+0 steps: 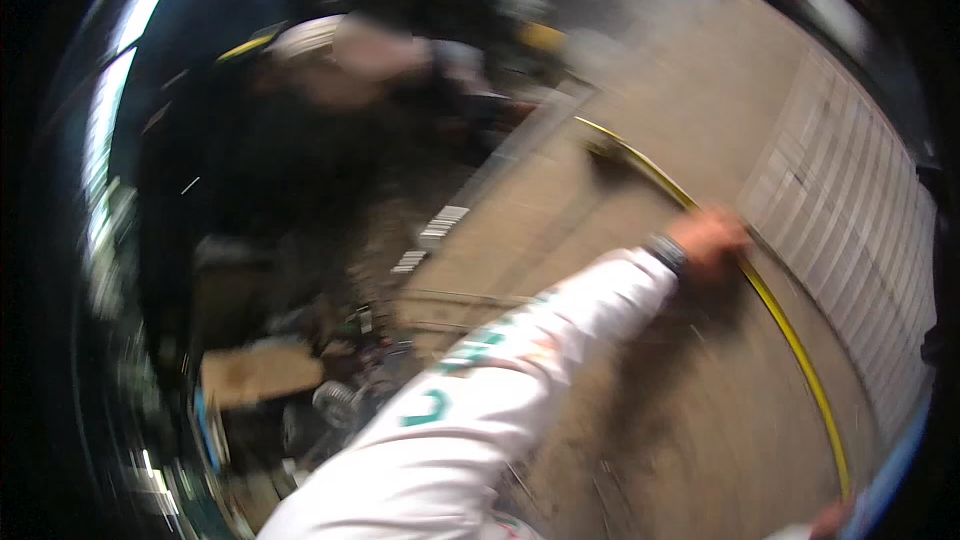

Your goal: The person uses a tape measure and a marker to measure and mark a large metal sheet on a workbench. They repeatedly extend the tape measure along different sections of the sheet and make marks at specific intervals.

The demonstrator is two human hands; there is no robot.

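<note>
A yellow tape measure (790, 330) lies pulled out in a long curved strip across a brown flat surface (560, 250). My left hand (710, 243) reaches over the surface and is closed round the strip about midway, its fingers smeared by motion. A white sleeve and a dark wristband show on that arm. Only a small part of my right hand (832, 517) appears at the lower right edge, close to the near end of the strip. Its fingers are cut off and blurred, so its grip is unclear.
Pale slatted pieces (840, 220) line the right side of the surface. Beyond its left edge, a person in a light cap (310, 37) leans close. At lower left are a brown board (262, 375) and dark clutter, all blurred.
</note>
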